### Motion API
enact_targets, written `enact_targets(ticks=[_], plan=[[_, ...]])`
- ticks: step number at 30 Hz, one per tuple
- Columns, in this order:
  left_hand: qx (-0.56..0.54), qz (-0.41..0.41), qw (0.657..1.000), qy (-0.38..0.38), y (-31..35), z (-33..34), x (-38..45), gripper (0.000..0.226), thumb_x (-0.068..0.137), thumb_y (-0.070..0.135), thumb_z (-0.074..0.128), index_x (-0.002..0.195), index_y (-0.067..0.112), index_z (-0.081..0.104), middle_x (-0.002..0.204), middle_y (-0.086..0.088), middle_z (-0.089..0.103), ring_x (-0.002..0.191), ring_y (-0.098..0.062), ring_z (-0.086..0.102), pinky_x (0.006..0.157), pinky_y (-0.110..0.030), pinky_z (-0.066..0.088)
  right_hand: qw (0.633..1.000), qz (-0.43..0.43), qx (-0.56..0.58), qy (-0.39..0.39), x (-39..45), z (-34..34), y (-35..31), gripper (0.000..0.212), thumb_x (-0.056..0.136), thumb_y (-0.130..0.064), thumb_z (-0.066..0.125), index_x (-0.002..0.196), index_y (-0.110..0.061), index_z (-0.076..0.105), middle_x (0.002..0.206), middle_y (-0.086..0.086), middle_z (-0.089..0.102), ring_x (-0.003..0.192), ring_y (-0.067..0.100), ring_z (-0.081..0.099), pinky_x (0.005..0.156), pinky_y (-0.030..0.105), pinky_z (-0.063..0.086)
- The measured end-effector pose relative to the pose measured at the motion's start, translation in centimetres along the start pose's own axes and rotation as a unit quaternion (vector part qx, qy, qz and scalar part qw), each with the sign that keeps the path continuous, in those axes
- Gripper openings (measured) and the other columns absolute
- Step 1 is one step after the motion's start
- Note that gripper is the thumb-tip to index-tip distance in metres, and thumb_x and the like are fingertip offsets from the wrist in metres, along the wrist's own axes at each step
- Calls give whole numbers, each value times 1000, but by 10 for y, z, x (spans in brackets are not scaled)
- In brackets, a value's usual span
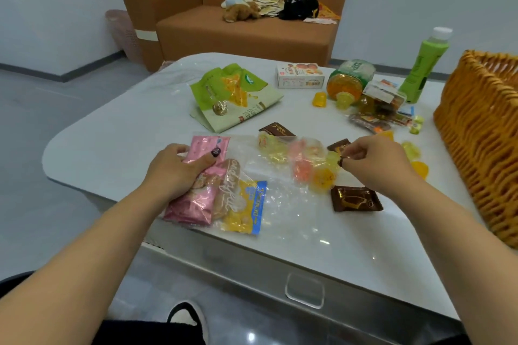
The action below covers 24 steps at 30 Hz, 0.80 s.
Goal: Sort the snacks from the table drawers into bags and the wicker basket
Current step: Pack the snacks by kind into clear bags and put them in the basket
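Note:
A clear plastic bag [283,204] lies flat on the white table [117,148]. My left hand [179,169] presses down on a pink snack packet [196,193] at the bag's left end, beside a bread packet [229,193] and a yellow-blue packet [246,213]. My right hand [372,161] pinches the bag's edge by several jelly cups [305,168] inside it. Brown chocolate packets [354,199] lie next to the bag. The wicker basket [482,131] stands at the right edge.
Farther back lie a green snack bag [235,95], a small white box [300,75], a tipped jar of jellies [347,81], loose jelly cups [319,99] and a green bottle [423,64]. A drawer handle [304,290] shows on the table front. An orange sofa [238,28] stands behind.

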<state>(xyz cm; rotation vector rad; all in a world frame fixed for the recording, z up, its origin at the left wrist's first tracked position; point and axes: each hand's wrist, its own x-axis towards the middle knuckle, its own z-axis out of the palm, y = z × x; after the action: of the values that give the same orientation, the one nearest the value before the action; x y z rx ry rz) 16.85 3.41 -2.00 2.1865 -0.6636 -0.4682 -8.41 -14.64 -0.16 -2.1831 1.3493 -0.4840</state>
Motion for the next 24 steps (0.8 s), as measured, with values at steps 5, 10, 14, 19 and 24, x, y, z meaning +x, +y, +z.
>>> enact_targets(ticks=[5, 10, 14, 19, 24], plan=[[64, 53, 996, 19, 4, -1, 2, 85, 94, 37, 58, 156, 11, 6, 161, -10, 21, 147, -25, 23, 117, -37, 21, 999, 25, -26, 31, 20, 5, 19, 37, 90, -20, 63, 126, -12, 58, 125, 10, 57, 89, 19, 50, 71, 28, 38], [135, 94, 986, -34, 13, -3, -20, 93, 91, 50, 56, 156, 19, -3, 164, -7, -6, 151, -21, -5, 121, -42, 6, 998, 58, -34, 1, 35, 12, 39, 55, 91, -31, 63, 139, -12, 45, 133, 14, 54, 116, 28, 53, 84, 33, 45], [259, 157, 946, -115, 19, -7, -51, 110, 74, 81, 39, 154, 27, -13, 161, 0, -24, 148, -19, -23, 122, -46, -2, 998, 65, -7, 17, 39, 16, 39, 67, 86, -25, 70, 142, -11, 38, 132, 13, 56, 121, 32, 51, 92, 40, 47], [270, 223, 914, -205, 20, -7, -65, 118, 76, 66, 61, 151, 30, -24, 156, 16, -32, 142, -3, -31, 121, -32, -5, 996, 84, -9, 11, 40, 10, 40, 65, 77, -6, 74, 136, -9, 47, 126, 13, 54, 105, 27, 55, 66, 30, 46], [278, 237, 910, -198, 11, -5, -49, 155, 42, 72, 76, 149, 24, -25, 161, 9, -18, 148, -9, -16, 119, -26, 0, 994, 37, 63, 87, 22, -12, 21, 25, 83, -8, 64, 108, -9, 68, 91, 8, 62, 83, 26, 60, 61, 35, 54]])
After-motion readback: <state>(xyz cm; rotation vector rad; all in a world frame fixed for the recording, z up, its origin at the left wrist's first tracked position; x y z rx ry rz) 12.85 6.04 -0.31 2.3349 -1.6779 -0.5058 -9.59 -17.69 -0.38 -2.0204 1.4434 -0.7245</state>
